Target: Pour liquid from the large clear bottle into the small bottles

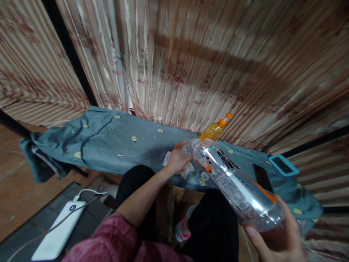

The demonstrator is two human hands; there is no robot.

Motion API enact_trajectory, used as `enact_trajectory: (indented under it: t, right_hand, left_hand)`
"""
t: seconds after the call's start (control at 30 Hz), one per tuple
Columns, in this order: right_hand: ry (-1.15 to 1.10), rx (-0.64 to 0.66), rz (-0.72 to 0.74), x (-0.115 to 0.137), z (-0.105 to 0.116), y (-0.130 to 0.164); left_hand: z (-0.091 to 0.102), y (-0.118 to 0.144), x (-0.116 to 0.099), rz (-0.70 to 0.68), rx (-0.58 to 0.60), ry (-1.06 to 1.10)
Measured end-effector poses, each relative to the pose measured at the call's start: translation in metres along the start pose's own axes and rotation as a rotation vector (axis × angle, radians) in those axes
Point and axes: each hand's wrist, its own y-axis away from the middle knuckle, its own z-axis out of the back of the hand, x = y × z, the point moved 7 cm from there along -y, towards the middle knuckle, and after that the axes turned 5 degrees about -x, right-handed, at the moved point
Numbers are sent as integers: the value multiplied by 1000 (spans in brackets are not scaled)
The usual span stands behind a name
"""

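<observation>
A large clear plastic bottle with a silver and orange label is held tilted across the front of me. My right hand grips its base end, low on the right. At the upper end, my left hand has its fingers closed around a small clear plastic piece, which meets the bottle's top; I cannot tell whether the two are joined. Beneath my left hand lies a crumpled white tissue. A small whitish cap rests on the cloth beside it.
A green-blue patterned cloth covers the narrow table. Behind the bottle stands an orange bottle with an orange top. A dark phone and a blue-framed tablet lie right. A white power bank with a cable sits lower left.
</observation>
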Motion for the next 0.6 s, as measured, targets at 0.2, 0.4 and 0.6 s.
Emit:
enact_trajectory:
  t: [0.2,0.4,0.6]
  right_hand:
    - [26,-12,12,8,-1,1]
    - [60,-26,63,11,1,-1]
    - [54,-5,44,5,1,-1]
  left_hand:
    - [0,0,1,-7,-20,-2]
    - [0,0,0,-10,-13,-8]
    - [1,0,-2,8,-25,12]
